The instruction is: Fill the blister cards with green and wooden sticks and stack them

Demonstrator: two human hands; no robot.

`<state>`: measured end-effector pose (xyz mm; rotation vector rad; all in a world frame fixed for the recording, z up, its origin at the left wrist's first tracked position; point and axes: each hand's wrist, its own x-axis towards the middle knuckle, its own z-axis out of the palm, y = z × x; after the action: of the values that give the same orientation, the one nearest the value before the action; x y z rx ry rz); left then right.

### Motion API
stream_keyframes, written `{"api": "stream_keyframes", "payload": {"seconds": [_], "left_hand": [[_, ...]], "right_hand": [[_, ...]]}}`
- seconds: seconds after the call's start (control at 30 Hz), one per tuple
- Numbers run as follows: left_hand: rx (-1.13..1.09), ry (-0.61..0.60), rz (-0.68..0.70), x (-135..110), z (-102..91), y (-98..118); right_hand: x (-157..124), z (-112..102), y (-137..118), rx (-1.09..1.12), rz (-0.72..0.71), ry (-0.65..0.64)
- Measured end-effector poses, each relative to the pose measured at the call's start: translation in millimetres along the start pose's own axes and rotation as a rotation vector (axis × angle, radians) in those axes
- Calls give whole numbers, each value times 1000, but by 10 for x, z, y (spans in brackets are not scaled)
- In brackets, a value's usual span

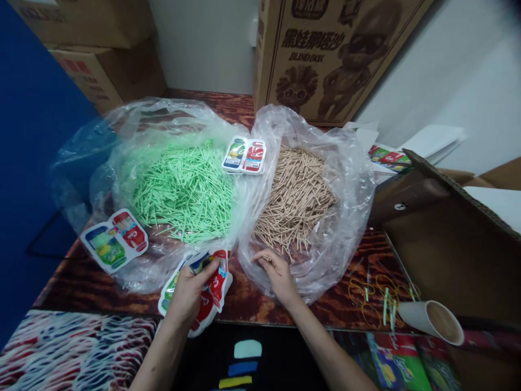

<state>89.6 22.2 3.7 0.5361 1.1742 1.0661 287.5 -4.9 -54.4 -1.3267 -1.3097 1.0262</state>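
Observation:
My left hand (188,293) grips a red, green and white printed packet (214,285) at the near table edge. My right hand (275,271) reaches into the clear plastic bag (345,179) on the right, fingers pinched on a few tan sticks from the pile of tan sticks (297,195). To the left lies a second clear bag (81,157) holding a heap of green sticks (185,190). One more printed packet (116,239) lies on the left bag's near side. Another packet (244,155) rests between the two piles.
A dark wooden table (334,304) carries loose rubber bands (374,296) and a paper cup (431,321) lying on its side at the right. An open cardboard box (448,233) stands right. Large printed cartons (325,49) and brown boxes (101,60) line the back wall.

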Motion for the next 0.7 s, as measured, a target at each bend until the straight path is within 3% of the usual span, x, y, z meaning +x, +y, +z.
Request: {"api": "stream_keyframes", "payload": {"seconds": [0.7], "left_hand": [[82,-37,21,20,-78,-130]], "right_hand": [[5,10,-24,-2,-6,-7]]}}
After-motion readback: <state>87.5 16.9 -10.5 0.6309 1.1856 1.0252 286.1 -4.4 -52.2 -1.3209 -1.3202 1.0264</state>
